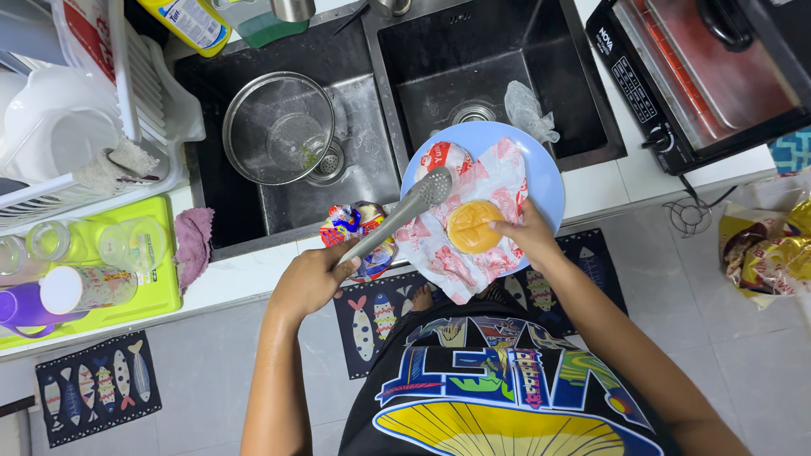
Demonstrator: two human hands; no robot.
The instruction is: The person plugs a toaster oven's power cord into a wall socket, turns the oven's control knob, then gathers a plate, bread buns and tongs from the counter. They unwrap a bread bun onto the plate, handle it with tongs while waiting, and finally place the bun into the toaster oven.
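nearest is the person's dark printed shirt (507, 388), and under it a fish-patterned mat (380, 312) on the grey tiled floor. a second fish mat (95, 387) lies near left.

the left hand (308, 279) is clenched around the handle of metal tongs (397, 215), which slant up and right so their tips hover over the wrapper. just beside that hand, on the counter edge, sits a crumpled colourful packet (359, 228).

the right hand (528, 235) grasps the near right rim of a light blue plate (541, 169), thumb pressing on a red and white paper wrapper (473, 211) spread over it. a round golden bun (473, 226) lies on the wrapper, touching the fingertips. the plate is held above the counter's front edge and the right basin.

on the left counter a pink cloth (193, 239) lies beside a lime green tray (127, 279) bearing clear glasses and a purple cup.

farther off, a wire mesh strainer (279, 127) rests in the left basin of the dark double sink (372, 110); a crumpled clear plastic bag (528, 110) lies in the right basin. far left stands a white dish rack (127, 93), far right a countertop oven (701, 76).
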